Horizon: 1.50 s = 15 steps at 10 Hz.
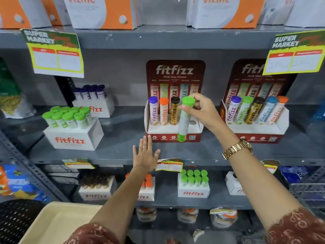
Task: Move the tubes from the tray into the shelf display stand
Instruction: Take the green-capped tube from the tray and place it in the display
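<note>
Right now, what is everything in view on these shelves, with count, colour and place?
Middle display stand: one, red and white, middle shelf; holds three tubes, purple, orange and gold-black caps.
Green-capped tube: one, held above the stand's front.
Right display stand: one, red and white, middle shelf; five tubes.
Green-capped tube box: one, white, middle shelf left.
Purple-capped tube box: one, white, behind it.
Lower-shelf boxes: at least four, white; green, orange, dark caps.
Orange-white cartons: several, top shelf.
Price tags: two large, yellow-green, top shelf edge.
Tray: one, cream, bottom left.
Left hand: open, flat on the shelf edge.
Right hand: grips the green-capped tube; gold watch.
</note>
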Tool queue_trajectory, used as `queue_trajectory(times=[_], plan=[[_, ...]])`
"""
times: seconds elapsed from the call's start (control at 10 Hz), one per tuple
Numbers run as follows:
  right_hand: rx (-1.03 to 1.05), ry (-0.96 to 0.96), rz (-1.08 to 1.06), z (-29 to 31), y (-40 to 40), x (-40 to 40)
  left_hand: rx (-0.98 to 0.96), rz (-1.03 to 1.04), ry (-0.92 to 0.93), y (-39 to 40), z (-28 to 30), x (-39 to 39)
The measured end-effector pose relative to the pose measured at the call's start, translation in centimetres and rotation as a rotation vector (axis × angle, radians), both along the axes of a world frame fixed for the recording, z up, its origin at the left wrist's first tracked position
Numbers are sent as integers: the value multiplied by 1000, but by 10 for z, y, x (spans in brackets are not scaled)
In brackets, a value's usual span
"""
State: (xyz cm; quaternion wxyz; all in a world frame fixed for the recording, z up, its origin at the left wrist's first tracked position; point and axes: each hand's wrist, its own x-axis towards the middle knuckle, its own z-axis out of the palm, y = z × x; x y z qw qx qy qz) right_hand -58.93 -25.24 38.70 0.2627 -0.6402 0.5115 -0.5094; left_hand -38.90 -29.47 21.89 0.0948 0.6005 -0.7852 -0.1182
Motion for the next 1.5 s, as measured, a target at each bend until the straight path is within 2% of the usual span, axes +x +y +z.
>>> queue_trajectory(times=[0.4,0.7,1.0,1.2,1.3,1.5], plan=[[152,-8,-132,-3,-31,-24,-28,-25,-122,-4,-10,10],[333,57,-66,22,-42,-42,-15,-17,-155,-4,-9,7],[185,87,-268,19,-45,-36,-8,-12,-166,-4,-8,6],[208,-84,-299,17,-52,-38,-15,-19,-164,-3,-8,7],[250,-105,-298,17,-56,-40,-18,-20,-164,-3,-7,7],[192,186,-399,10,-62,-40,-23,-25,-162,-3,-8,8]])
